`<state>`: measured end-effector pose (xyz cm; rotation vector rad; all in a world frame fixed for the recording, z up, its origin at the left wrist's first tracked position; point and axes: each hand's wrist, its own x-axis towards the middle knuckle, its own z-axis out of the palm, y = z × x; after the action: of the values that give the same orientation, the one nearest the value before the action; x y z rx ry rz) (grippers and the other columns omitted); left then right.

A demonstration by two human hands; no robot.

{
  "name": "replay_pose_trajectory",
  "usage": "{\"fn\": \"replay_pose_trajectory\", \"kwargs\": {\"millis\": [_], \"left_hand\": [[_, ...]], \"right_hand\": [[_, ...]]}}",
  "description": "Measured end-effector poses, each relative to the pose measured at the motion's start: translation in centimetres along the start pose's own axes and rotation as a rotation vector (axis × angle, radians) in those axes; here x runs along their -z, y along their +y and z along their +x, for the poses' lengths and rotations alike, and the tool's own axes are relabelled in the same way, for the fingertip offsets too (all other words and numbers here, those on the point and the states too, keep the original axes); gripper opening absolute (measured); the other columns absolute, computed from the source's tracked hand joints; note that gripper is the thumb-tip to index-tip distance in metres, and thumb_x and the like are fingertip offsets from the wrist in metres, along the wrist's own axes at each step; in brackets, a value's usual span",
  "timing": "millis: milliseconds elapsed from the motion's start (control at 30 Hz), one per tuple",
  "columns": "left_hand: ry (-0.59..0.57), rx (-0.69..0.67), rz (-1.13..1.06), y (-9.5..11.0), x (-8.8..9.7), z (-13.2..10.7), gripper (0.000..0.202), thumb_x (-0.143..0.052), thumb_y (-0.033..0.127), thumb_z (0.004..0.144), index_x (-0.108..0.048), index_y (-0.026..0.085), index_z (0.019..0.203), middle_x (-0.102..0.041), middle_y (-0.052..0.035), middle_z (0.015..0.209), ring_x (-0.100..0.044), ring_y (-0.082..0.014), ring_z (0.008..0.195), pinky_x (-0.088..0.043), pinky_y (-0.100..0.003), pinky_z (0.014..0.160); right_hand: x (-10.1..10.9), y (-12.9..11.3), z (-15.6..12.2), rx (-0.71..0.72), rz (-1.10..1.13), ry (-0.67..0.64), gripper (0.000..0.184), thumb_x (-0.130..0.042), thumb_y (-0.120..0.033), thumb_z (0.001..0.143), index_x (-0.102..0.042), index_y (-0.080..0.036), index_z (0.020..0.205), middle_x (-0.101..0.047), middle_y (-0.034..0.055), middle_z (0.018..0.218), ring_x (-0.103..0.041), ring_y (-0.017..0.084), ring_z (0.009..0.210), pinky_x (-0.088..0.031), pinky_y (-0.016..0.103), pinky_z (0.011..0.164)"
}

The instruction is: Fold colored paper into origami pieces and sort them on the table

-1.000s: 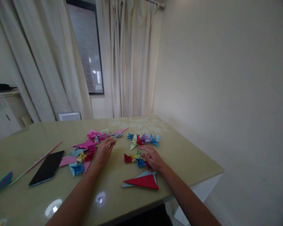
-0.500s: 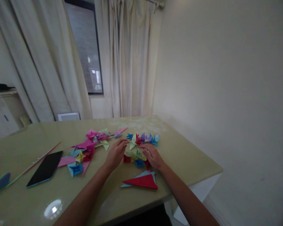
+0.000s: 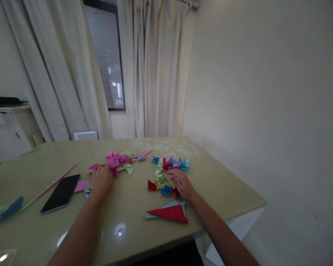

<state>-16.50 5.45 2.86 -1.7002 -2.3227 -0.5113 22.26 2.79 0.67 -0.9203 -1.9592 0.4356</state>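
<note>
My left hand point(image 3: 101, 181) is over the pile of folded paper pieces on the left. Its fingers look apart and touch the pile; their tips are partly hidden. Pink origami pieces point(image 3: 117, 159) show beyond it, and the blue and yellow ones below are mostly covered. My right hand point(image 3: 182, 183) is open, fingers stretched out, resting beside the right-hand group. That group has purple and blue paper flowers point(image 3: 175, 162) at the back, pale green folded pieces point(image 3: 159, 171) in the middle, and a red paper flower point(image 3: 152, 185) and a blue paper flower point(image 3: 166, 190) in front.
A red folded paper triangle point(image 3: 170, 212) lies on light blue paper near the front edge of the glossy table point(image 3: 219, 184). To the left are a black phone or tablet point(image 3: 61, 194), a thin pink-and-green stick point(image 3: 51, 186) and a blue-green paper piece point(image 3: 7, 210). A wall rises at right.
My left hand has moved left, from the right-hand group of paper pieces to the pile on the left. My right hand stays beside the right-hand group. The view has turned slightly left.
</note>
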Motion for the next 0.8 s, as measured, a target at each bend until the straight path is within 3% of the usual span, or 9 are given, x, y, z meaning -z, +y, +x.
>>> {"fn": "replay_pose_trajectory", "kwargs": {"millis": [100, 200, 333, 533, 800], "left_hand": [[0.116, -0.013, -0.027, 0.9, 1.0, 0.0, 0.039, -0.041, 0.033, 0.101, -0.076, 0.017, 0.105, -0.072, -0.0196, 0.119, -0.06, -0.0381, 0.115, -0.038, -0.054, 0.1], [0.225, 0.012, -0.139, 1.8, 2.1, 0.0, 0.039, -0.04, 0.038, 0.103, -0.074, 0.021, 0.113, -0.071, -0.0147, 0.126, -0.057, -0.0358, 0.117, -0.038, -0.052, 0.099], [0.299, 0.053, -0.311, 2.1, 2.4, 0.5, 0.036, -0.049, 0.042, 0.098, -0.073, 0.021, 0.113, -0.076, -0.0125, 0.115, -0.062, -0.0341, 0.112, -0.041, -0.047, 0.097], [0.293, 0.092, -0.607, 1.7, 1.6, 1.0, 0.032, -0.06, 0.046, 0.089, -0.073, 0.019, 0.098, -0.078, -0.0088, 0.096, -0.07, -0.0256, 0.088, -0.05, -0.033, 0.079], [0.362, 0.146, -0.794, 1.8, 1.4, 1.2, 0.035, -0.053, 0.042, 0.09, -0.074, 0.018, 0.103, -0.079, -0.0093, 0.092, -0.071, -0.0246, 0.083, -0.052, -0.032, 0.074]], "right_hand": [[0.1, -0.1, 0.0, 0.003, 0.004, 0.015, 0.053, -0.041, -0.062, 0.107, -0.073, -0.023, 0.123, -0.074, 0.0131, 0.125, -0.065, 0.029, 0.121, -0.048, 0.047, 0.109], [0.1, -0.2, 0.0, 0.004, 0.001, 0.011, 0.053, -0.041, -0.062, 0.107, -0.073, -0.023, 0.123, -0.073, 0.0133, 0.127, -0.064, 0.029, 0.122, -0.047, 0.047, 0.109], [0.1, -0.3, 0.1, 0.004, -0.002, 0.009, 0.055, -0.039, -0.063, 0.107, -0.073, -0.022, 0.122, -0.074, 0.0131, 0.123, -0.064, 0.028, 0.12, -0.048, 0.046, 0.108], [0.0, -0.2, 0.0, 0.001, -0.005, 0.021, 0.054, -0.04, -0.063, 0.107, -0.073, -0.022, 0.12, -0.074, 0.0129, 0.123, -0.064, 0.028, 0.12, -0.047, 0.045, 0.107], [-0.1, 0.1, 0.0, 0.02, -0.014, 0.045, 0.052, -0.041, -0.059, 0.108, -0.073, -0.02, 0.119, -0.074, 0.0134, 0.122, -0.065, 0.027, 0.12, -0.048, 0.045, 0.108]]}}
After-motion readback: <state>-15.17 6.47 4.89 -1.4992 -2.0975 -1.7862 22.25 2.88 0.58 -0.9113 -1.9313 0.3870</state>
